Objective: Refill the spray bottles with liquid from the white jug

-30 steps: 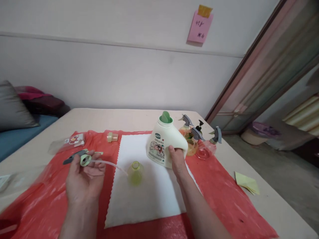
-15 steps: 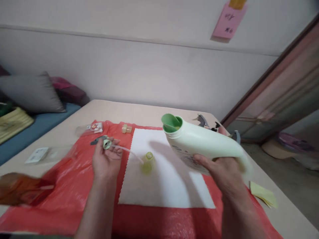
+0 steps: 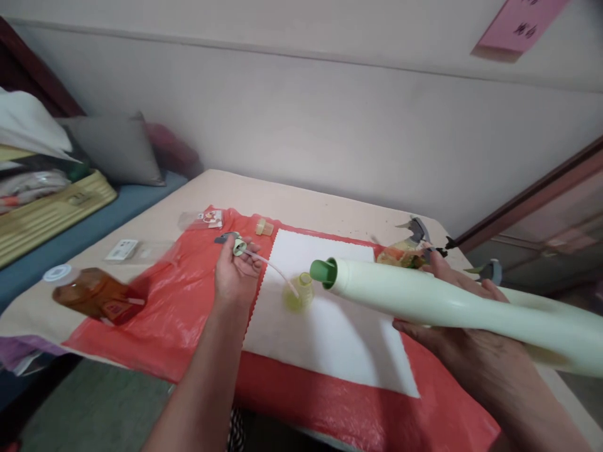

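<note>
My right hand [image 3: 471, 351] grips a large pale green detergent bottle [image 3: 424, 301], tipped on its side above the table with its green spout [image 3: 323, 271] just right of a small yellow bottle [image 3: 301, 294] standing on the white cloth [image 3: 330, 326]. My left hand [image 3: 233, 276] holds a spray trigger head [image 3: 233, 242]; its thin clear tube [image 3: 276, 270] runs down to the small bottle's mouth.
A red plastic sheet [image 3: 179, 307] covers the beige table [image 3: 306, 201]. An amber bottle [image 3: 94, 295] lies at the left edge. A small yellow cap [image 3: 264, 227], clear packets [image 3: 202, 220] and several spray bottles [image 3: 409, 248] sit at the back. A bed with cushions [image 3: 117, 147] is left.
My right hand lifted the detergent bottle from standing on the cloth and tipped it sideways, spout toward the small yellow bottle. The view swung left; the left hand kept the trigger head.
</note>
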The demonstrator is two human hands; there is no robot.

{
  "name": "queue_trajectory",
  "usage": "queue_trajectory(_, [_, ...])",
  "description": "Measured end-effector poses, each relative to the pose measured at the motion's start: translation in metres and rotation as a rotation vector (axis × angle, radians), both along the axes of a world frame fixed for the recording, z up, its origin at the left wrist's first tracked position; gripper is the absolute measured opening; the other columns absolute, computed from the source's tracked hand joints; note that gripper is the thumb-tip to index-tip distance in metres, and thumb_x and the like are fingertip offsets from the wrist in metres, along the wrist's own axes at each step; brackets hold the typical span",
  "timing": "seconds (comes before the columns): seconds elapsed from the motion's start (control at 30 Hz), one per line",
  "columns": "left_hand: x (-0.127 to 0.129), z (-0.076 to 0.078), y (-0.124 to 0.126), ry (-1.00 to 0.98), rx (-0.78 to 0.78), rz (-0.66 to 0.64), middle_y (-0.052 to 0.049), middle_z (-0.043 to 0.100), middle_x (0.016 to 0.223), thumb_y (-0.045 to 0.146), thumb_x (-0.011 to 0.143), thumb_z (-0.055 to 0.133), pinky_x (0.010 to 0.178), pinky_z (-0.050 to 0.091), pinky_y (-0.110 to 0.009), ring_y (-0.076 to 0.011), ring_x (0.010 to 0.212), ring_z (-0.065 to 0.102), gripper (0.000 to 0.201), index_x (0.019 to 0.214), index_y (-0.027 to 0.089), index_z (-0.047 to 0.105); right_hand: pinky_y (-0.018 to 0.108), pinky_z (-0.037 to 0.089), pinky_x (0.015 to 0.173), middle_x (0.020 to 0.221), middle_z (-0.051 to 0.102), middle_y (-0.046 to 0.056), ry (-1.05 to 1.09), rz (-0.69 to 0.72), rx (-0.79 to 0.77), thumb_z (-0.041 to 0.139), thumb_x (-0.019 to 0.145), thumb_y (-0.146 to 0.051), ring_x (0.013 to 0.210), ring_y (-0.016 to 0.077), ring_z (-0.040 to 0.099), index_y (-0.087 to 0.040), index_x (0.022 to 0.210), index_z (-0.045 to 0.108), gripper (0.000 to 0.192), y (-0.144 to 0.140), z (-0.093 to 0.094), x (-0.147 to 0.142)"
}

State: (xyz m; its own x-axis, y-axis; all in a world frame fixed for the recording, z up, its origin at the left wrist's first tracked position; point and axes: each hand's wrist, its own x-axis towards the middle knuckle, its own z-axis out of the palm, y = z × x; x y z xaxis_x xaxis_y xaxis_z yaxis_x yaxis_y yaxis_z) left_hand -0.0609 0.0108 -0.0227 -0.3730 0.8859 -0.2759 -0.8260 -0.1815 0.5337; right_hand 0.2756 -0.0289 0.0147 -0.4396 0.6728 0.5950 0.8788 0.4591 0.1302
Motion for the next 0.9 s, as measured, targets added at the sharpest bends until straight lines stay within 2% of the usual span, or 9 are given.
queue_trajectory(0.3, [-0.002,0.001,0.000,-0.005,0.003,-0.007,-0.003,0.065,0.061,0.034,0.097,0.046,0.044,0.044,-0.018,-0.0091,0.048,0.059,0.033,0.078,0.014,0.064,0.063,0.032,0.107,0.129,0.060,0.017,-0.120,-0.069,0.057,0.040,0.096,-0.040,0.114,0.0393,0.059,-0.022,0.156,0.022,0.066,0.000,0.007,-0.016])
queue_trajectory(0.6, [-0.002,0.005,0.000,-0.016,-0.038,0.007,-0.002,0.064,0.060,0.036,0.096,0.047,0.043,0.043,-0.018,-0.0086,0.045,0.058,0.032,0.079,0.015,0.063,0.063,0.030,0.108,0.132,0.058,0.018,-0.157,-0.067,0.041,0.043,0.096,-0.037,0.118,0.0391,0.057,-0.022,0.157,0.021,0.066,0.000,0.006,-0.022])
queue_trajectory(0.9, [-0.001,0.002,0.000,-0.005,-0.043,0.001,-0.003,0.065,0.059,0.036,0.097,0.045,0.044,0.046,-0.018,-0.0091,0.047,0.059,0.035,0.076,0.014,0.063,0.059,0.032,0.109,0.130,0.061,0.018,-0.237,-0.046,0.123,0.049,0.094,-0.027,0.118,0.0373,0.058,-0.016,0.156,0.025,0.067,0.001,0.007,-0.022])
